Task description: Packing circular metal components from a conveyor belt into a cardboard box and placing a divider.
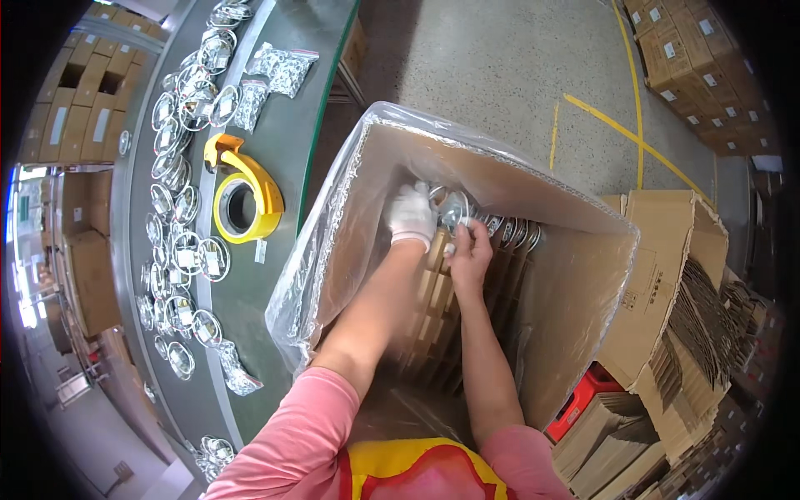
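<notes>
Both my arms reach down into a large open cardboard box (350,192) lined with clear plastic. Inside it, my left hand (412,215), in a white glove, has its fingers curled at a round silver-rimmed fitting near the far wall; what lies under them is partly hidden. My right hand (471,254), mostly bare with white covers on some fingertips, pinches the near edge of a round silver-rimmed fitting (454,208). More such round fittings (518,233) stand in a row to the right, among cardboard dividers (437,287).
Left of the box runs a green conveyor belt (258,350) carrying many round fittings (185,254), a yellow tape dispenser (250,204) and bags of small parts (283,68). An open carton of folded cardboard (667,283) and a red crate (583,400) stand right. Stacked cartons (696,62) are beyond.
</notes>
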### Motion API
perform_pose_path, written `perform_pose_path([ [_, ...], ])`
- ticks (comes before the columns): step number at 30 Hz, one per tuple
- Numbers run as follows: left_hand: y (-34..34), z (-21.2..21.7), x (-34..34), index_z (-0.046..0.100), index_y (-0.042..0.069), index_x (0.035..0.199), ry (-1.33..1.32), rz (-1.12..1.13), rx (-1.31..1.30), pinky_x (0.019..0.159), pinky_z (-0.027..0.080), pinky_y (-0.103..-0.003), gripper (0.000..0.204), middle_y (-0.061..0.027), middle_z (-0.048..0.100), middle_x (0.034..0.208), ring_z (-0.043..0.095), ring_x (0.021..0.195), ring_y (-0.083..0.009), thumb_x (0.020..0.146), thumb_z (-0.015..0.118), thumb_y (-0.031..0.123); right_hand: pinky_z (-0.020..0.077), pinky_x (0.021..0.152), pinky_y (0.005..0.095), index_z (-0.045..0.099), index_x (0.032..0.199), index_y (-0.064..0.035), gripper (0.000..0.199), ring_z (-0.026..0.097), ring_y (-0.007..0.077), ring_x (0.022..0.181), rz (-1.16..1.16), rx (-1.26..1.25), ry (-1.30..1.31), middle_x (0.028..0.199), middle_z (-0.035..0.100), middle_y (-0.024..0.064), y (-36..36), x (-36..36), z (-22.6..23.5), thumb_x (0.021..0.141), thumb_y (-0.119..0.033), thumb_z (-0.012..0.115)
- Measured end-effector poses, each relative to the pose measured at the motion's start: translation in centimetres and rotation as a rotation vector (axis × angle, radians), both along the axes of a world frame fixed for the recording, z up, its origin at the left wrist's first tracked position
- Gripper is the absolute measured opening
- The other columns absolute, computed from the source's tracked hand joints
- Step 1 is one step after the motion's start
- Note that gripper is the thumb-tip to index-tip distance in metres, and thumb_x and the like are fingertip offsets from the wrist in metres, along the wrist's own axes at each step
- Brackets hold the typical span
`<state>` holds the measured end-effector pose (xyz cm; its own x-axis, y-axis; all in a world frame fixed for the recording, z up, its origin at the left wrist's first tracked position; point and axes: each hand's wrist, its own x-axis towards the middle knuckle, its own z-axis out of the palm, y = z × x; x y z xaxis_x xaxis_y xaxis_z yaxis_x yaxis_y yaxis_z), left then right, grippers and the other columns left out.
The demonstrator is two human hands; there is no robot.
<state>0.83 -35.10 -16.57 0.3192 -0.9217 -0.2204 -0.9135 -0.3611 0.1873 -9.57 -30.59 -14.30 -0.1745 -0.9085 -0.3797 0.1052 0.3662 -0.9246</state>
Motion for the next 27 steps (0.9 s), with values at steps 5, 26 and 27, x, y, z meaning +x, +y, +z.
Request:
perform_pose_path([
  [5, 0.3, -0.3, -0.2, 0.052, 0.014, 0.096, -0.01, 0.031, 0.0, 0.061, 0.049, -0.045, 0.034, -0.016, 0.051, 0.095, 0.06, 0.073, -0.0335, 0.072, 0.063, 0.036, 0.0367, 0.038, 0.0196, 0.054, 0.097, -0.0037, 0.012, 0.046, 0.0059, 0.049, 0.019, 0.04, -0.035, 0.071, 0.053, 0.0014, -1.3, 1.3, -0.6, 0.088, -0.012, 0.052],
  [26, -0.9, 0.8, -0.1, 0.058, 0.004, 0.091, -0.041, 0.05, 0.092, 0.065, 0.05, -0.038, 0.017, -0.0171, 0.055, 0.099, 0.062, 0.08, -0.0271, 0.078, 0.053, 0.014, 0.0416, 0.042, 0.0225, 0.053, 0.101, 0.0003, 0.021, 0.053, 0.0106, 0.05, 0.109, 0.19, -0.033, 0.076, 0.058, 0.0059, -3.6, 0.9, -0.7, 0.086, -0.015, 0.054],
  [27, -0.9, -0.4, 0.5, 0.053, 0.003, 0.099, -0.054, 0.079, -0.003, 0.066, 0.051, -0.036, 0.027, -0.0171, 0.055, 0.103, 0.063, 0.079, -0.0259, 0.075, 0.058, 0.015, 0.0438, 0.043, 0.0236, 0.051, 0.107, -0.001, 0.028, 0.056, 0.0117, 0.05, 0.137, 0.233, 0.086, 0.075, 0.059, 0.0069, -4.1, 1.3, -0.2, 0.085, -0.018, 0.055],
])
